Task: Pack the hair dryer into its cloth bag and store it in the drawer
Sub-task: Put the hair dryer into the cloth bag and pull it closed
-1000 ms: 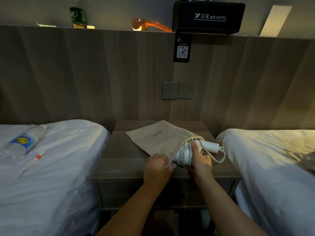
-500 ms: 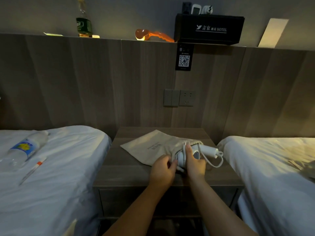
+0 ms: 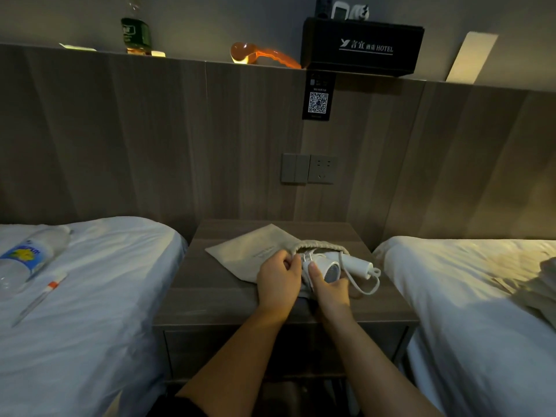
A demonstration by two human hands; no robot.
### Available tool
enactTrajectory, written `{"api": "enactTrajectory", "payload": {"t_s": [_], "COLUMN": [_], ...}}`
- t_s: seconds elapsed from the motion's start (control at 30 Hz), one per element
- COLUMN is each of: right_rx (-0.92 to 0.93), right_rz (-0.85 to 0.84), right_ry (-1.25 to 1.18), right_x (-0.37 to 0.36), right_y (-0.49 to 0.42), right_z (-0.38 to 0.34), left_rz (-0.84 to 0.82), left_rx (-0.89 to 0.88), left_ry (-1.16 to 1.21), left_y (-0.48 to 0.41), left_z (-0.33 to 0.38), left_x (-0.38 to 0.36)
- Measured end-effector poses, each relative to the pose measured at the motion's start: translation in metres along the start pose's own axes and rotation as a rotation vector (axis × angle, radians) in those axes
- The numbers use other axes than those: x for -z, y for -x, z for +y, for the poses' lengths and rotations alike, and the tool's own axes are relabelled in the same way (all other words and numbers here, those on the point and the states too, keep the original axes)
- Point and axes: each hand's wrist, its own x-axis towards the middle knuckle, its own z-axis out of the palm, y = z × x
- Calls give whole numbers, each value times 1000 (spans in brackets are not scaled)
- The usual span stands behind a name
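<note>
Hair dryer point(image 3: 332, 267) half-bagged: our left hand point(image 3: 278, 279) pinches cloth bag point(image 3: 240, 254) mouth wide; right hand point(image 3: 329, 291), just right of it, grips the body to feed it in.

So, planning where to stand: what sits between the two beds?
The wooden nightstand, bearing the cloth bag and hair dryer, as the head view shows.

Water bottle point(image 3: 28, 257) and pen point(image 3: 40, 297) on left bed point(image 3: 90, 326) — black hotel box point(image 3: 361, 46) above.
</note>
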Motion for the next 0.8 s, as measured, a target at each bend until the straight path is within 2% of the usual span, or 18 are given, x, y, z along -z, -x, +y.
{"api": "enactTrajectory", "payload": {"t_s": [0.17, 0.3, 0.47, 0.53, 0.6, 0.73, 0.8], "right_rx": [-20, -29, 73, 188, 297, 541, 655], "right_rz": [50, 128, -248, -312, -329, -152, 38], "right_ry": [-6, -4, 222, 289, 456, 875, 833], "right_x": [-6, -19, -16, -10, 0, 27, 40], "right_y": [-5, -8, -5, -4, 1, 15, 17], "right_z": [-2, -11, 2, 9, 13, 17, 7], "left_rz": [-68, -60, 7, 35, 20, -22, -31], "left_rx": [-184, -192, -60, -71, -99, -124, -97], "left_ry": [-79, -121, -105, -106, -117, -107, -85], "left_y": [9, 13, 8, 8, 11, 20, 22], "left_z": [-4, -11, -25, -33, -39, -52, -58], "left_x": [4, 9, 16, 16, 13, 7, 3]}}
